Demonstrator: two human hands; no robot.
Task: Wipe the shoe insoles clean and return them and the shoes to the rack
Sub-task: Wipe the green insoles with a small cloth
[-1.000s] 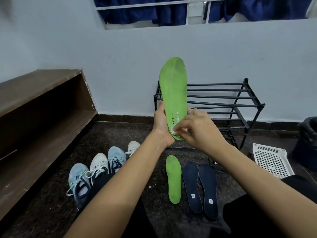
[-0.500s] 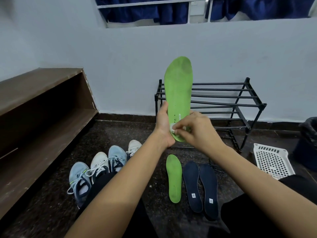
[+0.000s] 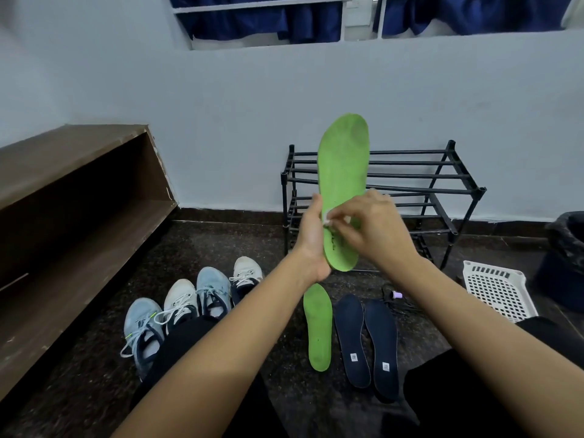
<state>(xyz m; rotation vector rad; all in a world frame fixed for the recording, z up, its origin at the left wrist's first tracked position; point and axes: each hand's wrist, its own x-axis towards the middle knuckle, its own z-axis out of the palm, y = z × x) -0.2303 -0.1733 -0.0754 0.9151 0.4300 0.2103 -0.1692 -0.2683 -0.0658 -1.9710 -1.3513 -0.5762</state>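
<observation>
My left hand (image 3: 311, 238) grips the heel end of a green insole (image 3: 344, 162) and holds it upright in front of the black shoe rack (image 3: 442, 178). My right hand (image 3: 373, 227) pinches a small white wipe (image 3: 327, 216) against the insole's lower half. On the floor lie a second green insole (image 3: 318, 327) and two dark blue insoles (image 3: 366, 339). Several sneakers (image 3: 189, 308), light blue and white, stand in a row at the left.
A brown wooden bench shelf (image 3: 72, 197) runs along the left wall. At the right sit a white perforated basket (image 3: 497, 289) and a dark bin with a black liner (image 3: 568, 248). A small purple cap and a dark cord (image 3: 396, 295) lie near the rack.
My right hand with the wipe has slid up the insole from near the heel toward its middle. The insole has shifted slightly right.
</observation>
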